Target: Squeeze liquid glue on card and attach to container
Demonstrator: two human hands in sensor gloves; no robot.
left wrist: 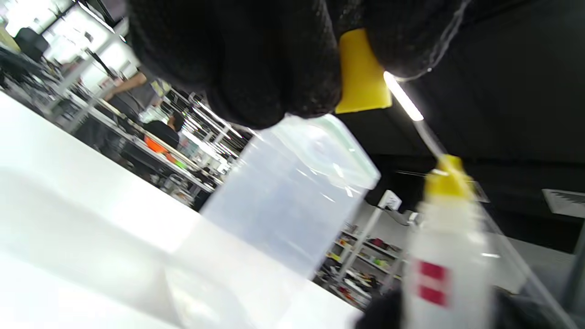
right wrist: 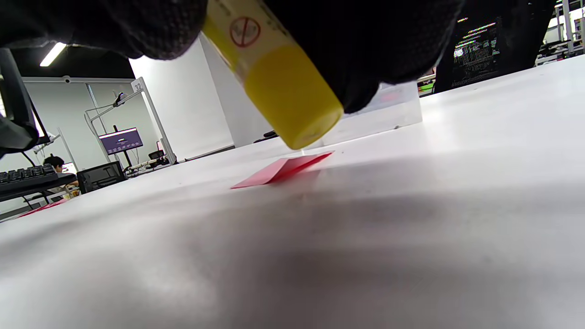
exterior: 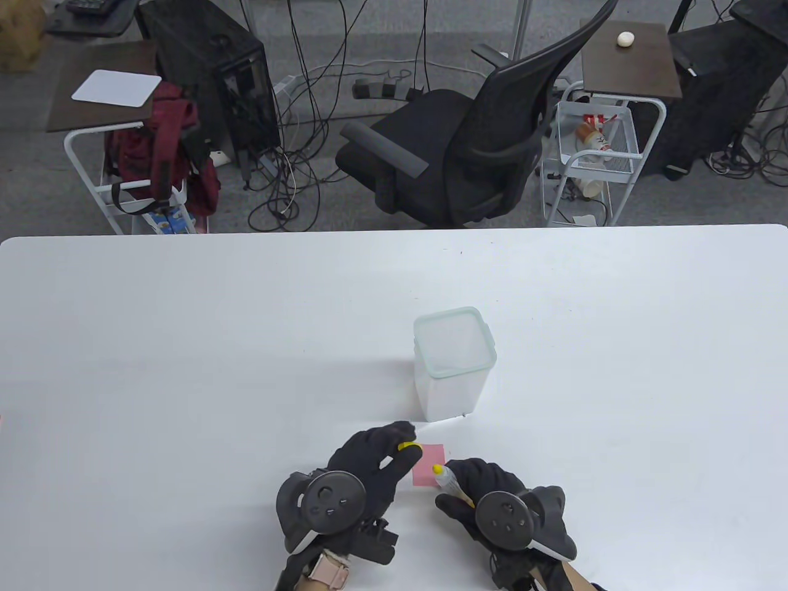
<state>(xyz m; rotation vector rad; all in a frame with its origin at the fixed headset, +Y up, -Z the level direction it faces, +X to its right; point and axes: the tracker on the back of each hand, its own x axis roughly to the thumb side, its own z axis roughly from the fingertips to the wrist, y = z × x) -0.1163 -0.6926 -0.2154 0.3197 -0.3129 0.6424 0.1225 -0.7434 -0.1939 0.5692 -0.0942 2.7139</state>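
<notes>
While the left hand (exterior: 375, 458) pinched the yellow cap (exterior: 407, 446) and the right hand (exterior: 486, 492) gripped the opened glue bottle (exterior: 448, 482) over the pink card (exterior: 428, 466) on the desk (exterior: 184, 369), gluing and sticking to the container (exterior: 452, 363) seemingly remained.

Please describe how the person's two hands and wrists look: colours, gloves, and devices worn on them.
Both the left hand and right hand wear black knitted gloves covering the fingers. A dark grey round tracker with small buttons is strapped on the back of each. The left wrist carries a watch with a pale pink strap. At the right wrist, a tan patch shows.
</notes>
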